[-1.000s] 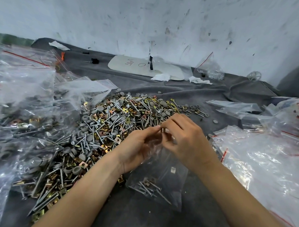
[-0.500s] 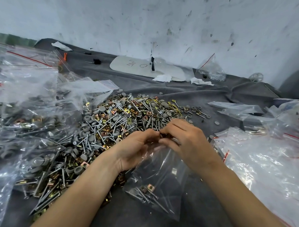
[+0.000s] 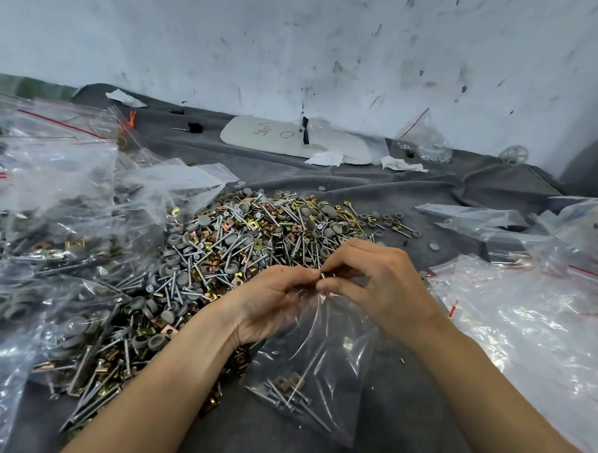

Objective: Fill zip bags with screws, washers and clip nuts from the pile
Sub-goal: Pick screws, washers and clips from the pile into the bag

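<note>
While both hands stay together over the near edge of the pile (image 3: 242, 244), we see little change from half a second ago. Our left hand (image 3: 270, 307) still pinches the mouth of the zip bag (image 3: 322, 367) between thumb and fingertips. Our right hand (image 3: 384, 281) keeps its grip clenched on a small brass-coloured piece (image 3: 323, 274) right at that opening, touching the left fingertips. We cannot tell what kind of part it is.

Hanging from our hands, the zip bag now reaches a little lower than a second ago, and its bottom rests on the grey cloth (image 3: 402, 419) that covers the bench. Inside, the screws (image 3: 283, 397) lie bunched at the bottom corner with a clip nut (image 3: 289, 383) on top of them, much as before. A second clip nut (image 3: 348, 343) sits halfway up the bag's side, unmoved.

To our left lie the filled bags (image 3: 51, 222), to our right the flat bags (image 3: 526, 322), and a white board (image 3: 287, 138) lies by the wall.
</note>
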`<state>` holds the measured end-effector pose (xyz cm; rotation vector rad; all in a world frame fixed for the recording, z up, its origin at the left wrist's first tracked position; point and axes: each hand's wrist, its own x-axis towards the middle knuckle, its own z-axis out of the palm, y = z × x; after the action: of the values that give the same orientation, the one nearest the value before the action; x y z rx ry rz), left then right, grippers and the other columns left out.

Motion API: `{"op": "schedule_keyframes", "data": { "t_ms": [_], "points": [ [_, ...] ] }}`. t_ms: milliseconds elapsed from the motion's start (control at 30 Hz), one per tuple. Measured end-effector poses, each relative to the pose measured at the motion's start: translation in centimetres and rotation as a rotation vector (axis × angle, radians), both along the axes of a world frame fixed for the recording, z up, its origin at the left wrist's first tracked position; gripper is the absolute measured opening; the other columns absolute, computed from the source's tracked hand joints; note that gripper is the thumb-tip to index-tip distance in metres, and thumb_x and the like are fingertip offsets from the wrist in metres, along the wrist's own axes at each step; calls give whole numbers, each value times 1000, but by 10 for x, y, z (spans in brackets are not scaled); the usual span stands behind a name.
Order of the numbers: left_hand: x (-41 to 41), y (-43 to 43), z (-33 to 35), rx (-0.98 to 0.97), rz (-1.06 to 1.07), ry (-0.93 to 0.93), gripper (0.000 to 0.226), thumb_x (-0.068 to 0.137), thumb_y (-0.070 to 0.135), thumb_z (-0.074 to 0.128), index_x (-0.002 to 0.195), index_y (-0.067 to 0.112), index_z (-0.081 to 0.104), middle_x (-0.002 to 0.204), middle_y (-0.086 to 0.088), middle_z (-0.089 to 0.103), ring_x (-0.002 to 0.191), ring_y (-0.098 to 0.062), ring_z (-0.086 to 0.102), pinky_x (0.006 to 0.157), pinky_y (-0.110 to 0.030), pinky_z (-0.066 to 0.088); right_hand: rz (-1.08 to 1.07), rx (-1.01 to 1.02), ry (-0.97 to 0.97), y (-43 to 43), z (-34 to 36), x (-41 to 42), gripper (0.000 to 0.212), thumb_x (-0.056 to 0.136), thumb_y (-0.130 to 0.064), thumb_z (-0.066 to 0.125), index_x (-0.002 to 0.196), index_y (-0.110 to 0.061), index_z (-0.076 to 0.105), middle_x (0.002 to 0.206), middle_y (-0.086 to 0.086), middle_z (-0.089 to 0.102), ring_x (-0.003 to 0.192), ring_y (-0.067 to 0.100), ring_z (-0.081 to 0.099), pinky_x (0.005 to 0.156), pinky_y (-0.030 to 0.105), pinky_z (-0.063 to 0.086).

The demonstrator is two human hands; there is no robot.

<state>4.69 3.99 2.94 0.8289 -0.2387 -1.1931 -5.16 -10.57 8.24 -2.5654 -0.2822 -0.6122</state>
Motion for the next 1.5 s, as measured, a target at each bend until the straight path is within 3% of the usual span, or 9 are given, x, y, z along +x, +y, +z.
{"op": "schedule_keyframes", "data": {
  "t_ms": [200,367,500,600,867,1067,1267,1400,1500],
  "points": [
    [2,2,-4,-22,-64,-93,14,73,16,73,78,3,74,72,-6,66,47,-6,57,47,-12,46,-7,93,10,1,2,-1,17,73,-19,78,83,-8,70,78,-6,63,74,11,60,71,21,50],
    [2,2,-3,-86,-106,-64,17,85,13,63,78,3,74,67,-5,67,45,-4,58,43,-11,47,-5,167,28,0,4,-3,15,74,-19,77,84,-9,70,79,-5,65,77,8,61,73,31,52],
    [8,-2,-9,-53,-96,-15,64,63,15,82,115,-10,53,84,-13,64,68,-14,54,72,-25,50,-44,151,62,4,5,0,18,73,-21,79,84,-11,69,79,-5,65,76,10,62,74,31,52],
    [8,-6,-13,-82,-81,17,88,55,9,85,128,-10,40,96,-20,57,81,-20,47,92,-34,35,-73,99,112,5,3,-1,19,74,-21,79,87,-13,68,80,-6,65,77,11,62,77,29,53],
    [9,-8,-14,29,-148,-126,52,68,9,62,114,2,38,81,-11,52,60,-13,41,45,-14,36,-81,-137,172,8,2,3,21,81,-28,73,94,-13,65,83,-9,53,79,11,51,77,23,43],
    [10,-11,-20,63,-125,-107,50,66,7,58,112,0,40,79,-15,59,50,-11,54,42,-12,39,-114,-206,261,8,-2,4,21,83,-33,70,96,-19,60,86,-9,50,82,12,49,76,23,41],
    [11,-15,-24,123,-100,-141,67,51,9,66,114,-2,44,92,-16,55,70,-14,54,64,-21,42,-118,-249,294,9,-2,5,21,86,-34,66,98,-19,59,88,-8,51,83,12,49,77,23,42],
    [6,-17,-21,177,-13,-166,47,59,7,55,105,-4,51,107,-21,48,79,-15,51,78,-26,48,-113,-263,281,9,-3,5,18,85,-29,61,97,-15,63,95,0,63,89,17,56,82,28,44],
    [5,-14,-18,191,-25,-157,6,77,1,51,83,3,54,86,-12,56,66,-10,51,70,-21,46,-86,-295,251,10,-6,6,20,85,-30,59,98,-14,62,94,0,61,80,12,46,77,24,38]
  ]
}}
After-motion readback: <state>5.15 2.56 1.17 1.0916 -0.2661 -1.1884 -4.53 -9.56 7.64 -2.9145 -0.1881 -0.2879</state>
